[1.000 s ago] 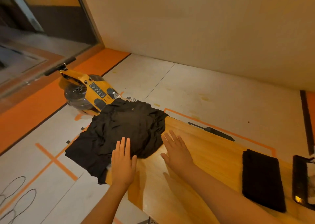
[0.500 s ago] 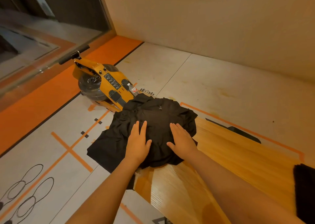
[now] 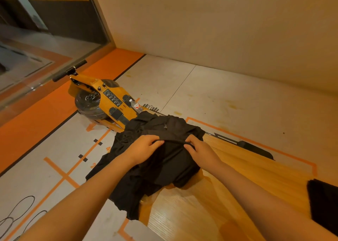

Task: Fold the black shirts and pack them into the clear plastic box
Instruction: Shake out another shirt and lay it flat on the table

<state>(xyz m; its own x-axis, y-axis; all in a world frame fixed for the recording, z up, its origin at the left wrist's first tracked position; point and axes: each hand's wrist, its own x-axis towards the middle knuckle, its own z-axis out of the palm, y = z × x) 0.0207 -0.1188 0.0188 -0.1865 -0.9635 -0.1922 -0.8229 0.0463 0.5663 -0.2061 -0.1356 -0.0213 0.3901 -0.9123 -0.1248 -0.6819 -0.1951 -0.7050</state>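
At the left end of the wooden desk (image 3: 237, 176) the crumpled black shirt (image 3: 164, 165) lies in a heap. One part of it hangs over the desk edge toward 7 o'clock, above the floor (image 3: 219, 97). Both hands are on the shirt. The left hand (image 3: 144, 147) has its fingers curled and pinches a raised ridge of cloth near the top of the heap. The right hand (image 3: 199, 149), at 3 o'clock from the left one and near it, has its fingers bent over the same ridge and grips it from the other side. Between the two hands the cloth makes a short tight line.

At 4 o'clock from the heap, at the right border of the view, a folded dark cloth (image 3: 323, 204) lies flat on the desk; I judge it is a shirt that is already folded. At 10 o'clock from the heap a yellow rowing machine (image 3: 102, 97) stands on the floor, with a small water bottle (image 3: 136, 106) lying on it. The clear plastic box is not in view.

I judge the step in hand is to take up this shirt and open it, so the folding itself is not yet begun. The next move calls for lifting the ridge with both hands, shaking the cloth loose and laying it flat on the bare part of the desk. The hanging part must come up too, or it can drag the shirt down to the floor.
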